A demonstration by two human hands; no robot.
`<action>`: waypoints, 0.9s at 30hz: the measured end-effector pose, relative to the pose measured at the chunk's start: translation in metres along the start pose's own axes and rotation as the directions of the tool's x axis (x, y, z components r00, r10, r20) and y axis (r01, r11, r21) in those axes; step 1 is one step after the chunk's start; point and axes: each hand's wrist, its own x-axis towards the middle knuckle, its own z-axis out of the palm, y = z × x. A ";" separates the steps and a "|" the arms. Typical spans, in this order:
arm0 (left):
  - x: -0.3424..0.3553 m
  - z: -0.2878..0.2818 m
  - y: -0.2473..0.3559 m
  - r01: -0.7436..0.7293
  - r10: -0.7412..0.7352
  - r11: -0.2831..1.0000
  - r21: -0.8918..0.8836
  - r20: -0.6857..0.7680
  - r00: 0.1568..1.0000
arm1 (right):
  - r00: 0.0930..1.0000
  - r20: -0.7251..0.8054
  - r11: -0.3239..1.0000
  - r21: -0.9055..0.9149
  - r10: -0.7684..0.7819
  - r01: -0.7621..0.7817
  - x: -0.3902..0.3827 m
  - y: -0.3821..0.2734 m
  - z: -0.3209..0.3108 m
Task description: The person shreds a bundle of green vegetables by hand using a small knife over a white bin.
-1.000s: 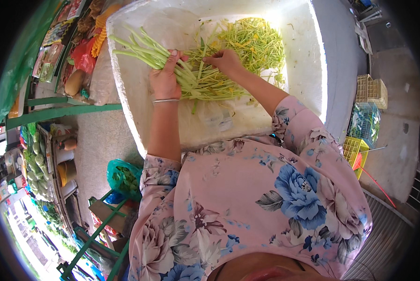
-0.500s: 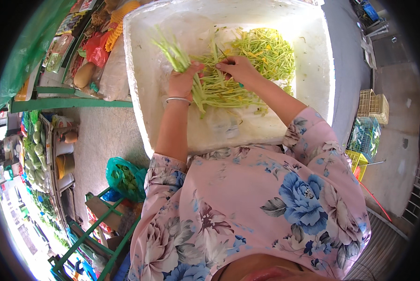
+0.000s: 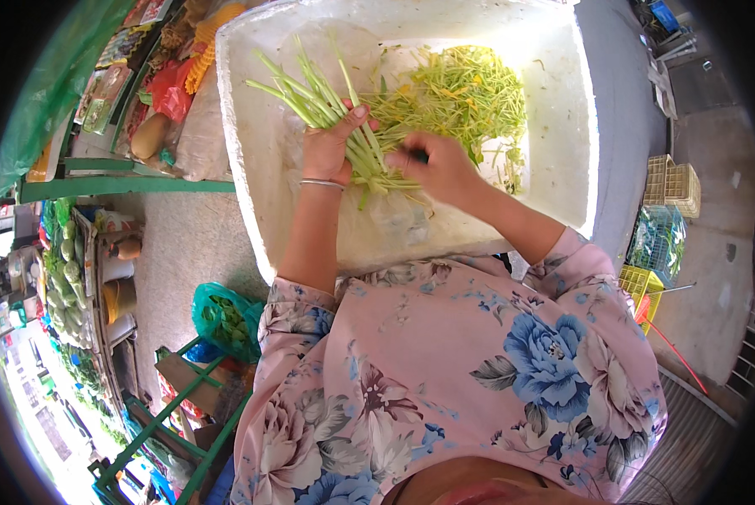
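White foam box (image 3: pixel 554 126) — loose heap of thin green-yellow stalks (image 3: pixel 470 93) at far right inside. Left hand (image 3: pixel 331 150) fingers closed round bunch of pale-green stalks (image 3: pixel 310 94), over box's left half. Right hand (image 3: pixel 440 171) near bunch's lower end, fingers curled, blurred — can't tell if gripping. Teal plastic bag (image 3: pixel 204 313), lower left: green leaves (image 3: pixel 225 316) inside.

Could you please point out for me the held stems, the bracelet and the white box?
Stems (image 3: pixel 314 99): head view, on their upper part.
Bracelet (image 3: pixel 320 182): head view, on the middle of its band.
White box (image 3: pixel 562 135): head view, on its right inner wall.
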 end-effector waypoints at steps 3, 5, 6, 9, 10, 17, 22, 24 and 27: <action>-0.002 0.006 0.001 0.006 -0.007 1.000 0.011 0.061 0.998 | 0.981 -0.193 0.989 0.147 0.018 0.010 0.031 0.008 -0.014; -0.003 0.008 -0.003 -0.006 0.005 1.000 0.008 0.096 0.995 | 0.983 -0.182 0.945 0.318 -0.017 0.075 0.038 0.012 -0.012; -0.003 0.009 -0.005 -0.011 0.010 1.000 0.007 0.111 0.994 | 0.984 -0.176 0.910 0.401 -0.035 0.104 0.042 0.013 -0.011; -0.003 0.009 -0.007 -0.019 0.016 1.000 0.022 0.146 0.989 | 0.993 -0.062 0.871 0.476 -0.103 0.120 0.046 0.010 -0.004; -0.003 0.008 -0.008 -0.024 0.020 0.999 0.028 0.144 0.989 | 0.994 -0.033 0.838 0.534 -0.107 0.109 0.046 0.008 -0.002; 0.001 0.001 -0.011 -0.009 -0.002 0.997 0.078 0.139 0.990 | 0.994 0.055 0.770 0.637 -0.091 0.036 0.050 0.016 -0.001; 0.002 0.002 -0.008 0.082 -0.088 0.996 0.040 0.154 0.984 | 0.904 -0.387 0.919 0.261 -0.183 0.297 0.059 0.037 -0.006; 0.003 0.000 -0.008 0.133 -0.130 0.991 0.000 0.204 0.970 | 0.929 -0.356 0.829 0.545 0.096 0.123 0.063 0.035 -0.019; 0.001 0.003 -0.011 0.160 -0.158 0.987 0.013 0.246 0.956 | 0.970 -0.098 0.564 0.825 0.221 -0.045 0.060 0.031 -0.029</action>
